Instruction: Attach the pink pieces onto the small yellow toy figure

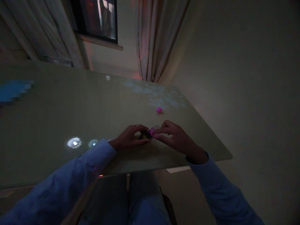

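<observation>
Holding one small dark-and-pink item (149, 133) between two bare hands here, just above the near part of one glossy tabletop (47, 118). Left hand (130, 136) has its thumb and fingers curved around the dark end, pinching it, and the right hand (172, 136) has thumb and index tips pinching the pink, see-through end. It's pretty dim, so can't tell exactly what it is, sorry. One little bright pink piece (159, 110) sits by itself on the table, a bit beyond the hands, near neither edge. Also one blue thing (14, 91) at far left, pixelated, so no clue. One window (96, 18) behind.
</observation>
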Demonstrator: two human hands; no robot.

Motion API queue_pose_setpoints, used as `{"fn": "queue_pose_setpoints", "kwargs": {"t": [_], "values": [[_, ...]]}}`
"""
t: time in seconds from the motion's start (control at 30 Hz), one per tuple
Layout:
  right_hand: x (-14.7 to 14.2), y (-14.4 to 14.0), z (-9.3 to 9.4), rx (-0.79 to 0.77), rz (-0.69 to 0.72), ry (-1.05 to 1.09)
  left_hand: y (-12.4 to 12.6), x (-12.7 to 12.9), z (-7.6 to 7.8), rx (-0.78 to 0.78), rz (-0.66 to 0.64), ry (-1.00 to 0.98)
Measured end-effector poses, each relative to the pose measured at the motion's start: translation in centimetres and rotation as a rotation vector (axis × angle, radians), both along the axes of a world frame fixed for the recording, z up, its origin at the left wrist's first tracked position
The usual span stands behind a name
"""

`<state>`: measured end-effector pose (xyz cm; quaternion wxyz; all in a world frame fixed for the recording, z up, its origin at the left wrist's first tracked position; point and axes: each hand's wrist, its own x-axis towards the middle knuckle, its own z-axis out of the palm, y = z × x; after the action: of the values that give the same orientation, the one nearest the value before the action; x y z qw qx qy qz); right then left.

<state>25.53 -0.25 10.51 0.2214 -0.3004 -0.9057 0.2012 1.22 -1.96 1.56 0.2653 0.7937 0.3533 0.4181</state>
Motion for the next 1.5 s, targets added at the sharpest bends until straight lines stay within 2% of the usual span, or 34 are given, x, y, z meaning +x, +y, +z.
{"fn": "queue_pose_setpoints", "kwargs": {"t": [0.17,0.27,0.4,0.57,0.63,0.73,1.0,1.2,1.3,1.5], "values": [[0.8,-0.5,1.2,-0.003,-0.051,0.150,-0.1,0.1,0.4,-0.027,0.003,-0.021],[1.2,-1.0,0.9,-0.018,-0.106,0.250,-0.1,0.2,0.6,-0.053,0.012,-0.055],[1.0,-1.9,-1.8,-0.147,-0.240,0.423,-0.2,0.4,0.8,-0.118,0.001,-0.160],[-1.5,-2.8,-6.0,-0.310,-0.275,0.577,-0.2,0.6,1.0,-0.165,-0.007,-0.253],[-2.8,-2.7,-6.8,-0.346,-0.315,0.649,-0.2,0.5,1.0,-0.160,-0.004,-0.261],[-4.3,-2.3,-7.1,-0.371,-0.370,0.742,-0.1,0.5,0.9,-0.145,0.007,-0.247],[-5.1,-2.1,-7.0,-0.313,-0.369,0.912,0.1,0.5,0.8,-0.164,-0.028,-0.233],[-4.7,-2.4,-7.6,-0.361,-0.399,1.031,0.2,0.1,1.1,-0.180,0.075,-0.251],[-4.8,-2.3,-8.5,-0.408,-0.363,1.054,0.7,-0.1,0.8,-0.178,0.135,-0.244],[-5.4,-2.4,-9.8,-0.478,-0.217,1.049,2.3,-0.5,-0.9,-0.189,0.187,-0.202]]}}
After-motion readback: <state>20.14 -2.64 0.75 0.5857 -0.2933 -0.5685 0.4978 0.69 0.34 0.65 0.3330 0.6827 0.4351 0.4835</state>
